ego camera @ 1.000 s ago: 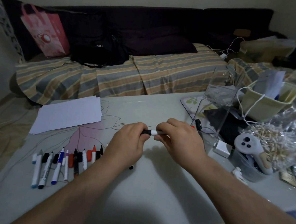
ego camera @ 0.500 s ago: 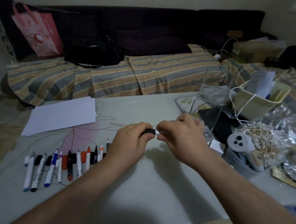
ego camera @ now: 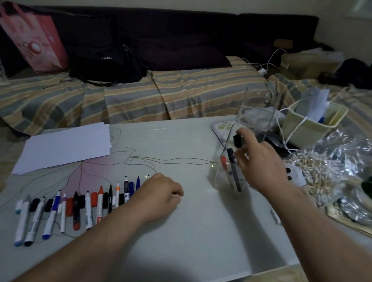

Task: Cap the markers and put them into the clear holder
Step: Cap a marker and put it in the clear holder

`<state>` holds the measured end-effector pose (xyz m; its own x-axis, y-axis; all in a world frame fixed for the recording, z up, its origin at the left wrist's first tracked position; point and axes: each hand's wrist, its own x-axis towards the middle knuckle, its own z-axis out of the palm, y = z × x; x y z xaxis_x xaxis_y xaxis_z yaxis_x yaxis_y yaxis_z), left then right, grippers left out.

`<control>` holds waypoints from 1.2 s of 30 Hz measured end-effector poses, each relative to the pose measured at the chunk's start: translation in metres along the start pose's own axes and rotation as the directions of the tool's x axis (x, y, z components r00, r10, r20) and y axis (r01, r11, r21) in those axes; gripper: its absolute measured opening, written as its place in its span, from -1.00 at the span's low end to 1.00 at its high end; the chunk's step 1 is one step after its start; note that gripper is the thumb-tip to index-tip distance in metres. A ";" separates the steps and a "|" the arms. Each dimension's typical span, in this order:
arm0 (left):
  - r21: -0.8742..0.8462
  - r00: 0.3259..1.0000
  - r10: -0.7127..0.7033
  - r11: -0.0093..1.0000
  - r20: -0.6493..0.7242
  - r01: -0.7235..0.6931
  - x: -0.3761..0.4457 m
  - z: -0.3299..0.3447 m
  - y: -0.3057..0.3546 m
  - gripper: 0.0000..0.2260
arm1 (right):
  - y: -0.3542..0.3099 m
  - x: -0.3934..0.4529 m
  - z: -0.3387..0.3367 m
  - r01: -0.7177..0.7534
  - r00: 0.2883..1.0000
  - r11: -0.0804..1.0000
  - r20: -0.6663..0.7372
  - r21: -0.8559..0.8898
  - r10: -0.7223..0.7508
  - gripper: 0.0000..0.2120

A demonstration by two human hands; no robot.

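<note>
Dim light falls on a pale table (ego camera: 197,227) with a faint flower drawing on its top, set before a sofa (ego camera: 161,92) draped in a striped cover. On the sofa lie a pink bag (ego camera: 33,38) and a black bag (ego camera: 107,65). White paper (ego camera: 66,145) sits at the table's far left. Along the near left edge runs a row of markers (ego camera: 80,206) lying side by side, most uncapped, with loose caps (ego camera: 104,199) in black, red and blue set among their tips. The left hand (ego camera: 158,195) rests on the table at the right end of that row, fingers loosely curled and holding nothing. The right hand (ego camera: 259,164) is raised at the holder (ego camera: 228,171), a clear box standing right of centre, and pinches a black-capped marker (ego camera: 236,141) between thumb and fingers at the holder's open top; whether its lower end is already inside cannot be told. Inside the holder stand a red-capped marker (ego camera: 223,162) and a black one (ego camera: 233,169), leaning against its wall. Behind it is a taller clear stand (ego camera: 257,110), and to the right a cream basket (ego camera: 311,125) with a white cord (ego camera: 298,125), a plastic bag of small pale sticks (ego camera: 317,169) and a white controller (ego camera: 293,174), partly hidden by the right wrist.
</note>
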<state>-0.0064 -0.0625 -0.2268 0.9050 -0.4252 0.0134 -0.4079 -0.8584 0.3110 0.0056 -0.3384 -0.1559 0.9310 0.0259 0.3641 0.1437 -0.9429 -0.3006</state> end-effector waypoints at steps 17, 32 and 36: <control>0.076 0.845 -0.507 0.848 -0.171 0.524 -0.009 -0.026 -0.071 -0.76 | -0.088 -0.014 0.058 0.239 0.952 0.962 0.161 0.133 -0.258 -0.75; 0.280 0.928 -0.372 0.892 0.012 0.354 -0.012 -0.014 -0.072 -0.61 | -0.128 -0.028 0.147 0.155 0.778 0.988 0.613 0.018 -0.133 -0.62; 0.271 0.940 -0.340 0.906 0.010 0.324 -0.006 -0.010 -0.063 -0.66 | -0.106 -0.023 0.136 0.009 0.787 1.000 0.616 0.014 -0.016 -0.82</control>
<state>0.0151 -0.0032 -0.2366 0.9884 -0.1112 -0.1029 -0.1088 -0.9936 0.0288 0.0144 -0.1943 -0.2521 0.9374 0.2404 -0.2520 0.1572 -0.9378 -0.3096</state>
